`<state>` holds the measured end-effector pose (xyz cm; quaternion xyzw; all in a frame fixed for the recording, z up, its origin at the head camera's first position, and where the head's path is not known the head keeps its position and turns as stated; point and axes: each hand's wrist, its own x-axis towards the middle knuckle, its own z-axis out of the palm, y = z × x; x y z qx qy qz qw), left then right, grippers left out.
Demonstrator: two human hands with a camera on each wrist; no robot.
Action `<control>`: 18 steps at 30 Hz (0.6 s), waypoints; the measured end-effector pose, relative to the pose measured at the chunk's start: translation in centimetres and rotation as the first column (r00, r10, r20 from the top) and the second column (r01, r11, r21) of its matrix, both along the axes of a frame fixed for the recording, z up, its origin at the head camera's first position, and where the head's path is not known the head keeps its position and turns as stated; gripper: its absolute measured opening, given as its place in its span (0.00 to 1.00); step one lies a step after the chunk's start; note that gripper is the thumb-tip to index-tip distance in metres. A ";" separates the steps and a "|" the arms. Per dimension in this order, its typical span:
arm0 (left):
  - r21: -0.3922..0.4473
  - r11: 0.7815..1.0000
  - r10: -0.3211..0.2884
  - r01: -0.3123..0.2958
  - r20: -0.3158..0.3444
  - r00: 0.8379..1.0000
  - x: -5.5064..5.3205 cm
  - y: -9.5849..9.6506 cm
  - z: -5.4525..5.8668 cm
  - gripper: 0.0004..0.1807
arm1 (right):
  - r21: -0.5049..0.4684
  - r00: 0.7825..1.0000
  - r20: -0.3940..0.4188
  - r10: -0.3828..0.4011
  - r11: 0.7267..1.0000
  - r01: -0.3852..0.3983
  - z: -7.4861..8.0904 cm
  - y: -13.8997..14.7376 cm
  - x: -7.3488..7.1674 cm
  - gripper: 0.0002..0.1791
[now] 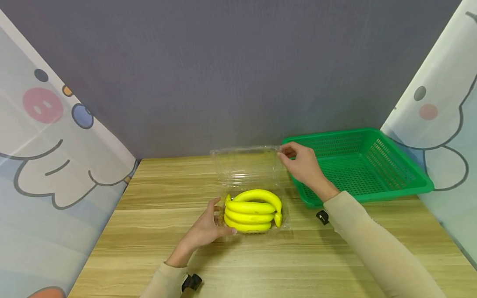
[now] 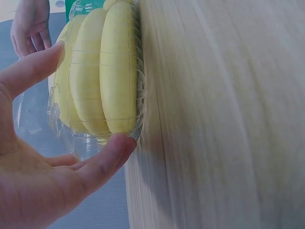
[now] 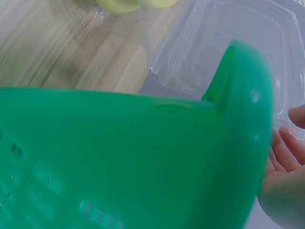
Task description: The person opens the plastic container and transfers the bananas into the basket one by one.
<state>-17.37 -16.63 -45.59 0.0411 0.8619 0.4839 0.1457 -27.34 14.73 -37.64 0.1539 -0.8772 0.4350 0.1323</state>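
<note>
Several yellow bananas [image 1: 250,208] lie side by side in a clear plastic clamshell box [image 1: 286,222] on the table. Its lid [image 1: 247,165] stands raised at the back. My left hand [image 1: 203,230] holds the box's left end, thumb at the front corner and fingers along the side. Seen from the left wrist, thumb and fingertips span the end of the box around the bananas [image 2: 90,71]. With thumb and fingers, my right hand [image 1: 305,165] pinches the lid's upper right corner. The right wrist view shows the lid [image 3: 233,47] beyond the basket rim.
Close to the box's right side stands a green perforated basket [image 1: 401,193], under my right forearm. A grey wall [image 1: 235,70] rises behind the wooden table [image 1: 153,196]. Panels with cartoon prints flank both sides.
</note>
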 end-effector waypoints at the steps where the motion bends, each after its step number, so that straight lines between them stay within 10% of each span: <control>1: 0.001 1.000 0.001 -0.001 0.001 1.000 0.0 0.0 0.0 0.64 | 0.002 1.000 0.004 0.001 1.000 -0.001 0.0 0.0 -0.1 0.15; 18: -0.003 1.000 0.008 -0.008 -0.004 1.000 0.1 0.1 0.2 0.64 | 0.028 0.993 0.121 0.003 1.000 -0.006 -0.4 0.3 -1.3 0.16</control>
